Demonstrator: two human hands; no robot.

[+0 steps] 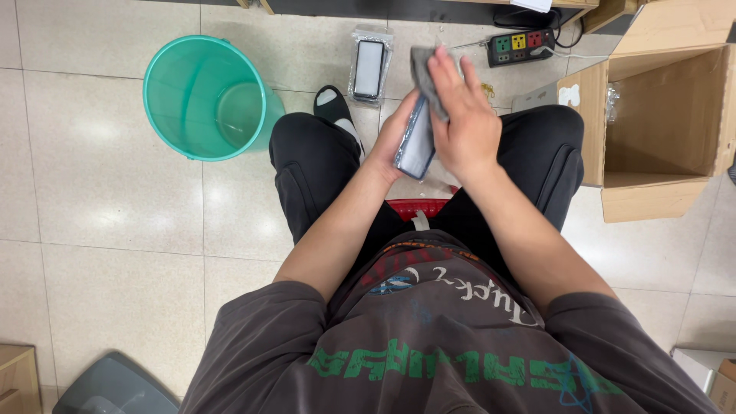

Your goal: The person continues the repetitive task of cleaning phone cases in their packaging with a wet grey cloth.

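The left hand [395,138] is wrapped around a dark phone [418,142], gripping it from below and tilting it on edge above the lap; the right hand [460,115] lies over the phone from the other side, fingers closed on a grey cloth [424,73] pressed against the phone's upper end, so both hands meet on the one device; beyond the hands, on the tiled floor [100,192], lies a second phone in a clear plastic bag [369,67], just beside a black-and-white slipper [335,107]; further out past the right hand sits a power strip [521,46]; to the left of the left hand stands a green bucket [207,96]; to the right of the right hand an open cardboard box [659,123]; beneath the hands a red stool edge [418,205] shows between the knees.
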